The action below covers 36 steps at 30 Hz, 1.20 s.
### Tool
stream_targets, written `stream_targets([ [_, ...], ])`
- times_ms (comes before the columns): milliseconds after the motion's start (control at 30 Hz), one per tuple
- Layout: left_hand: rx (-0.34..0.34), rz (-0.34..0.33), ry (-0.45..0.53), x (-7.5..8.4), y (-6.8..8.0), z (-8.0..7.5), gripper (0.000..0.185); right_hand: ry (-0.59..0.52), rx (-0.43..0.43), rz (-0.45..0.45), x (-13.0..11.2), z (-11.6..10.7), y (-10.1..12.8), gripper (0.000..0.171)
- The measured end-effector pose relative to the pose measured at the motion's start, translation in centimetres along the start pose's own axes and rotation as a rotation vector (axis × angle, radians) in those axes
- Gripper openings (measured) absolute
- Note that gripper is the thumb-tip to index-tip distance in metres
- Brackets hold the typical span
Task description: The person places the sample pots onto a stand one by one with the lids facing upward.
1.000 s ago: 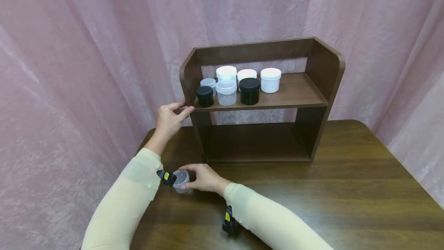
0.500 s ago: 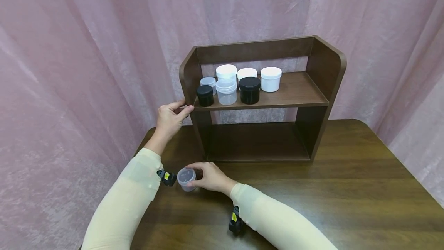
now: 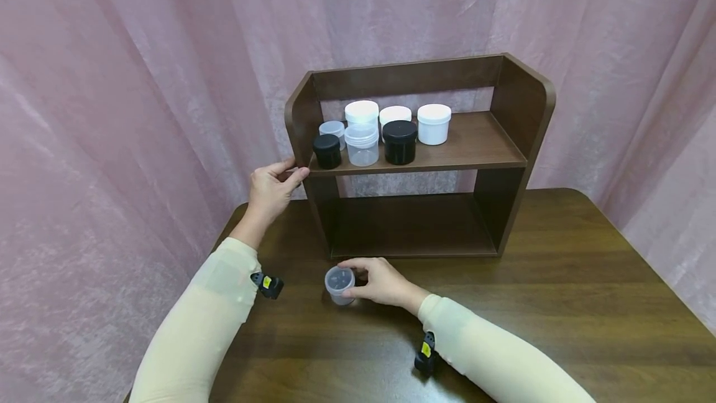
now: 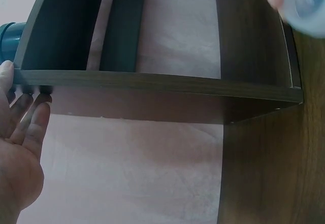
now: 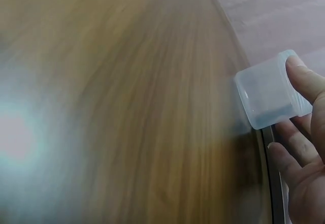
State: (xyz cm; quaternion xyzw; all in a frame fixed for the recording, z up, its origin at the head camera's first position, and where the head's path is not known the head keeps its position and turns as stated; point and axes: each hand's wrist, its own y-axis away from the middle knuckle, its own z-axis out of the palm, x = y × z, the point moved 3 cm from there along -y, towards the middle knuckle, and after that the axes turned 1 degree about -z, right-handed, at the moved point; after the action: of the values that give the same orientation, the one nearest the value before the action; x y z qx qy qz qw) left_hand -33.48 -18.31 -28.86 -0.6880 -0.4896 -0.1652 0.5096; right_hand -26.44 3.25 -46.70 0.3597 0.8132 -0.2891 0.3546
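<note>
My right hand holds a small clear plastic jar with a translucent lid, thumb on one side and fingers on the other. In the right wrist view the jar is low over the wooden table; whether it touches is unclear. It is in front of the brown two-tier shelf, near its lower left corner. My left hand grips the shelf's left side panel at upper-board height, thumb at the front edge and fingers along the outer face. Beside that thumb, on the upper board, stands a small black jar.
The upper board also bears a clear jar, a larger black jar, a small translucent jar and several white jars, one white jar rightmost. A pink curtain hangs behind the wooden table.
My right hand has carried the clear jar rightward, from beside the left wrist to in front of the shelf's lower left corner. The left hand keeps its grip on the shelf.
</note>
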Motion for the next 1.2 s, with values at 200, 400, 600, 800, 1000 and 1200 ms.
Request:
stream_targets([
  [200, 0.013, -0.006, -0.012, 0.1, 0.0, 0.0, 0.047, -0.02, 0.027, -0.006, 1.3, -3.2, 2.9, 0.056],
  [400, 0.024, 0.016, 0.0, 0.1, 0.0, 0.1, 0.043, -0.038, 0.07, -0.001, 2.5, -5.6, 5.6, 0.055],
  [600, 0.022, 0.012, -0.002, 0.0, 0.0, 0.1, 0.044, -0.055, 0.115, -0.019, 1.7, -7.7, 8.2, 0.053],
  [800, 0.025, -0.002, 0.004, 0.0, 0.0, 0.2, 0.044, -0.038, 0.129, -0.014, 0.2, -9.3, 9.9, 0.05],
  [1000, 0.03, -0.006, 0.009, 0.0, 0.0, 0.1, 0.044, -0.067, 0.153, -0.058, 0.3, -9.7, 10.5, 0.042],
  [1200, 0.027, -0.004, 0.006, 0.1, 0.1, 0.1, 0.044, -0.043, 0.213, -0.09, 0.0, -9.8, 10.6, 0.033],
])
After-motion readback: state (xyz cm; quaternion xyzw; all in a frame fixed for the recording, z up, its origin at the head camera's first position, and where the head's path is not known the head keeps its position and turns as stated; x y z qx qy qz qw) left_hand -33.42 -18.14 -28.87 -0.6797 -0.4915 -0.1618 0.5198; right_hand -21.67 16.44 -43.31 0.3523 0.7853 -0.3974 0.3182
